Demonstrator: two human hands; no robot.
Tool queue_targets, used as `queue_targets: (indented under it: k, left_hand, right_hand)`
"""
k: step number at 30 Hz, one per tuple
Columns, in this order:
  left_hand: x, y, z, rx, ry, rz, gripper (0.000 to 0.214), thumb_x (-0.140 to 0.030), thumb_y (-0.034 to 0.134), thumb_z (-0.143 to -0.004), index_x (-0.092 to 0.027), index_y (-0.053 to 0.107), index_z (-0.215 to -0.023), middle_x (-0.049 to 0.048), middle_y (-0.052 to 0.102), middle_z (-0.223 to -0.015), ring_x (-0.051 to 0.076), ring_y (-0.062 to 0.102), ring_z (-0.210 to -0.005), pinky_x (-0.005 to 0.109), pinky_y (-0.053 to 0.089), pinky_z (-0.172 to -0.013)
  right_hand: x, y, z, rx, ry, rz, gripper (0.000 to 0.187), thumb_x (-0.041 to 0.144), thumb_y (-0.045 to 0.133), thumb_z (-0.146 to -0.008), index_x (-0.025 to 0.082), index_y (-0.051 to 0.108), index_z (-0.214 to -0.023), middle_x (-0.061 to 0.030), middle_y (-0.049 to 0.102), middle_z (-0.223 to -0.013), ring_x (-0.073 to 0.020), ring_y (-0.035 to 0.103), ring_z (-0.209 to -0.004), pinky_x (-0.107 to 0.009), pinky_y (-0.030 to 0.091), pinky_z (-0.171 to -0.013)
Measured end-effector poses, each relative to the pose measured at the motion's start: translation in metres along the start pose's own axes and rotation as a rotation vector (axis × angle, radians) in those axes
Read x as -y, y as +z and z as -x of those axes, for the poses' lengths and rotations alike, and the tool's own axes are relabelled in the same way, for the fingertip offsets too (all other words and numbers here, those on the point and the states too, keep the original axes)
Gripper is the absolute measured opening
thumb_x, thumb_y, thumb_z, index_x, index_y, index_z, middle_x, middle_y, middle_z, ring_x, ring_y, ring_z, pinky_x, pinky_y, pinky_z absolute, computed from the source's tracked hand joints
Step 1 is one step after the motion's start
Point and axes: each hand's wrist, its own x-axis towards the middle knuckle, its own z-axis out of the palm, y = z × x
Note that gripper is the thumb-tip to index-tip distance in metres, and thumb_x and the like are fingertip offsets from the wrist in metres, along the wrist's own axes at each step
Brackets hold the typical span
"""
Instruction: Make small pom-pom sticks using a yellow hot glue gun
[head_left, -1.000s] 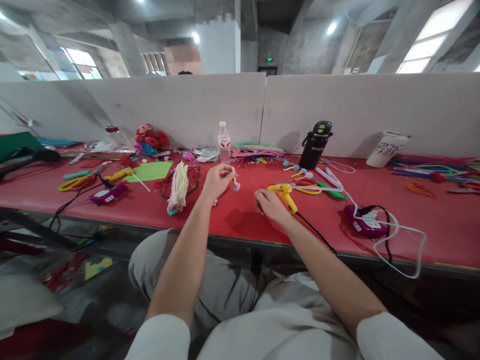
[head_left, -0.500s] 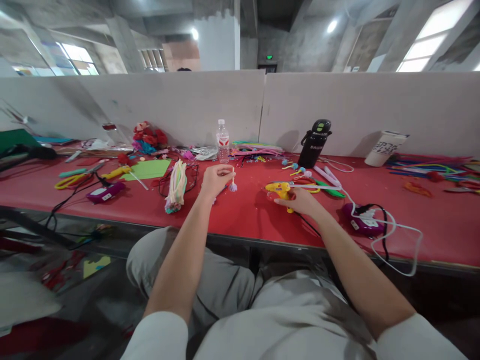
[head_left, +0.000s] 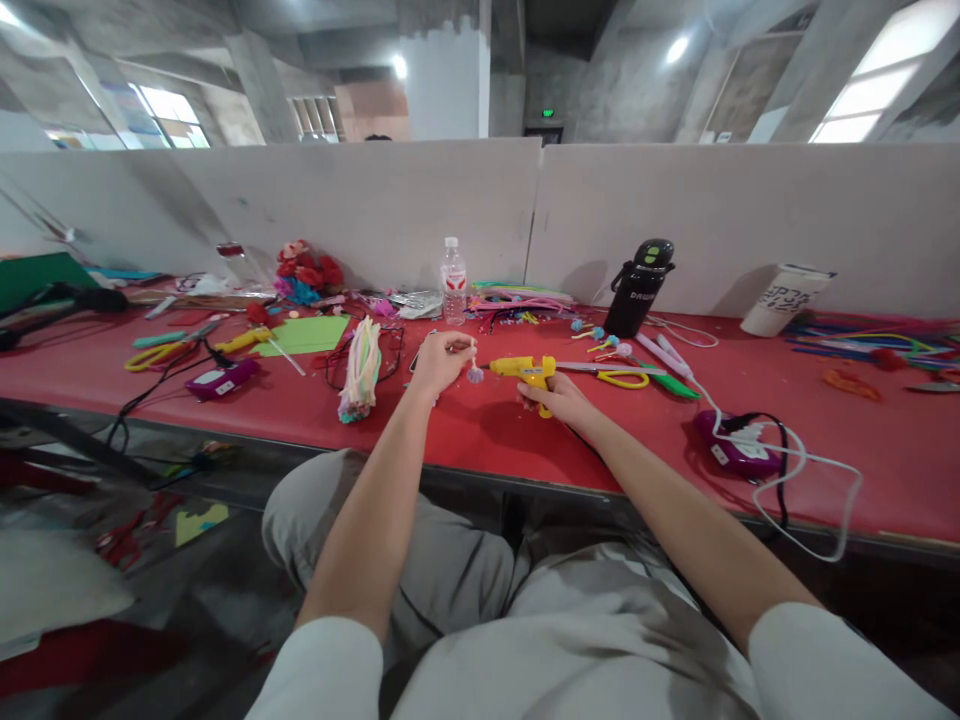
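Note:
My left hand (head_left: 437, 361) is closed in a pinch on a small stick with a pale purple pom-pom (head_left: 475, 374) at its lower end, held just above the red table (head_left: 480, 420). My right hand (head_left: 561, 399) grips the handle of a yellow glue gun (head_left: 525, 369), lifted off the table. The gun's nozzle points left and sits right beside the pom-pom. The gun's black cord runs back under my right forearm.
A bundle of pastel pipe cleaners (head_left: 361, 368) lies left of my left hand. Yellow scissors (head_left: 619, 378), a black flask (head_left: 637, 287), a water bottle (head_left: 453, 282), a purple power strip (head_left: 733, 446) with cords and a white cup (head_left: 784, 299) stand around. Grey partitions (head_left: 675, 220) close the back.
My right hand went from resting on the table to the glue gun, picked it up and brought its nozzle left to the pom-pom. My left hand stayed nearly still.

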Motion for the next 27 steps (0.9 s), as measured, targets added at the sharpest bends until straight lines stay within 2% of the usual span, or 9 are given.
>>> queue_targets:
  k: [14,27]
  left_hand:
    - [-0.0061,0.0012,0.0007,-0.004,0.003,0.004,0.019,-0.029,0.073,-0.067,-0.016,0.072,-0.082,0.0072,0.073,-0.082,0.019,0.068,-0.077,0.032,0.054,-0.075]
    - [-0.0077,0.0011,0.0013,0.009,-0.01,0.009,0.023,-0.032,0.073,-0.068,-0.016,0.071,-0.083,0.0071,0.072,-0.08,0.018,0.067,-0.072,0.03,0.053,-0.069]
  right_hand:
    - [-0.0033,-0.001,0.0043,0.003,0.007,0.073,0.04,0.056,0.069,-0.073,0.017,0.063,-0.066,-0.0018,0.061,-0.059,-0.0127,0.055,-0.055,-0.024,0.043,-0.054]
    - [-0.0074,-0.0036,0.0059,0.009,-0.032,0.201,0.043,0.057,0.061,-0.08,0.018,0.057,-0.063,-0.0004,0.057,-0.056,-0.0115,0.05,-0.051,-0.024,0.038,-0.05]
